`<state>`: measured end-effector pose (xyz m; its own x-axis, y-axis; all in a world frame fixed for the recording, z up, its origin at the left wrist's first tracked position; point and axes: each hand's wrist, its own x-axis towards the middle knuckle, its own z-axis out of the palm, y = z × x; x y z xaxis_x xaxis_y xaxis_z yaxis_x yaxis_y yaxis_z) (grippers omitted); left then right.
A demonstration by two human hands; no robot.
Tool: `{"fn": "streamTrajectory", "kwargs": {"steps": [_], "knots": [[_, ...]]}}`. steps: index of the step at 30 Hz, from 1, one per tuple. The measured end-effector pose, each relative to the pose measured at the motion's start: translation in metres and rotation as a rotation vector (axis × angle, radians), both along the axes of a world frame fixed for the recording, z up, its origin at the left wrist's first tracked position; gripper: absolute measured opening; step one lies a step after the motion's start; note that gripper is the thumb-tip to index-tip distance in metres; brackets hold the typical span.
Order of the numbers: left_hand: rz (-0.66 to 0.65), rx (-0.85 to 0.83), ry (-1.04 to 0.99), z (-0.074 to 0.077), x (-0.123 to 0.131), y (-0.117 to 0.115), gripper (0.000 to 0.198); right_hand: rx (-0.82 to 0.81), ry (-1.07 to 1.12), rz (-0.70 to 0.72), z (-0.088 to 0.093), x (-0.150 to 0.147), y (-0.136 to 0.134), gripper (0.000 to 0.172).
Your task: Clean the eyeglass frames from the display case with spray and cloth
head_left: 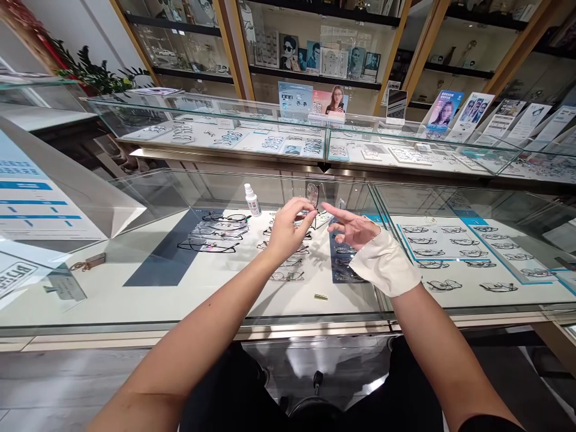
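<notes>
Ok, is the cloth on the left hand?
No, the pale cloth is draped over the right hand and wrist, while the left hand holds a pair of glasses.

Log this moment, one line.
left hand: pinching glasses | right hand: open, cloth around wrist | white bottle: standing

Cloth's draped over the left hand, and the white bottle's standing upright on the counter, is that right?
Not quite: the head view shows the cloth draped over the right hand. The white bottle does stand upright on the counter.
</notes>
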<state>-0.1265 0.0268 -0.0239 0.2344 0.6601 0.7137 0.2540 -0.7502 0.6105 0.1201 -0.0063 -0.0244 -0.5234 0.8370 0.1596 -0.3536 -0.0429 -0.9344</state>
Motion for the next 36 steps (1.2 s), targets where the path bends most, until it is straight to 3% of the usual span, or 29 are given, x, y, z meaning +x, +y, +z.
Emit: {"fn": "streamTrajectory", "kwargs": {"steps": [3,8,12,16,21,25,27,36], "knots": [[-0.001,0.009,0.032,0.000,-0.001,0.001,0.024,0.068,0.016,-0.063,0.002,0.008,0.006,0.077],[-0.014,0.032,0.168,-0.001,-0.001,0.000,0.021,0.201,0.021,-0.242,0.006,0.022,0.009,0.065],[-0.034,0.029,0.168,-0.002,0.000,-0.001,0.021,0.240,0.005,-0.289,0.007,0.027,0.010,0.061],[-0.041,-0.032,0.065,-0.002,0.002,0.000,0.024,0.201,-0.015,-0.288,0.002,0.018,0.013,0.057],[-0.079,-0.161,0.027,-0.002,0.006,-0.005,0.030,0.243,-0.248,-0.431,-0.009,-0.010,0.006,0.046],[-0.132,-0.240,0.000,-0.004,0.013,-0.010,0.029,0.253,-0.290,-0.395,-0.014,-0.023,0.007,0.068],[-0.151,-0.274,-0.011,-0.006,0.015,-0.009,0.028,0.243,-0.302,-0.356,-0.015,-0.025,0.009,0.071],[-0.172,-0.315,0.016,-0.010,0.017,-0.005,0.028,0.249,-0.327,-0.374,0.001,-0.035,-0.012,0.045]]}}
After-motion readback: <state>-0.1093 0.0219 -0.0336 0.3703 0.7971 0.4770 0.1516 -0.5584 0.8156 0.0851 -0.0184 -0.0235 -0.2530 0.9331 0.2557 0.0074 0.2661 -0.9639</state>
